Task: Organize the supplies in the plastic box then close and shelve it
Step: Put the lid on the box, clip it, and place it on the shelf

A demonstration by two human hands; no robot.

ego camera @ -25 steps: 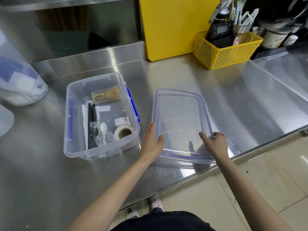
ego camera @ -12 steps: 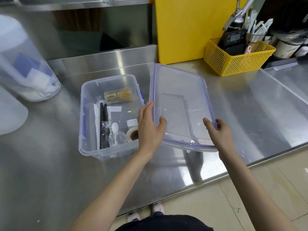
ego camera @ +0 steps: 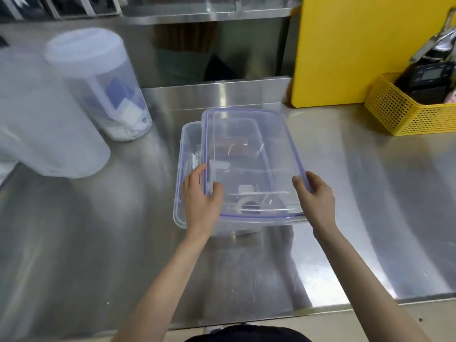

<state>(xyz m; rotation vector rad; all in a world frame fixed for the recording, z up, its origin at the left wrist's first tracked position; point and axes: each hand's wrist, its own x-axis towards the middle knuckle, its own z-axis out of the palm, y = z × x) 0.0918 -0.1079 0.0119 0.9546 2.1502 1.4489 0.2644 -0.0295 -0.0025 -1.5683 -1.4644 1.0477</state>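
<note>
A clear plastic box (ego camera: 185, 144) stands in the middle of the steel counter. Its clear lid (ego camera: 249, 144), edged in blue, hovers over the box, shifted a little to the right so the box's left strip stays uncovered. My left hand (ego camera: 201, 201) grips the lid's near left edge. My right hand (ego camera: 315, 198) holds the near right corner. Through the lid I make out a bamboo whisk (ego camera: 232, 146), a roll of tape (ego camera: 246, 203) and other small supplies, all blurred.
Two tall translucent canisters (ego camera: 103, 80) stand at the left. A yellow board (ego camera: 365, 45) leans against the back wall, with a yellow basket (ego camera: 404, 112) of tools at the right. A steel shelf (ego camera: 209, 16) runs above the counter's back.
Both hands lifted the lid off the counter at the right and carried it left over the box. The view has shifted left and upward.
</note>
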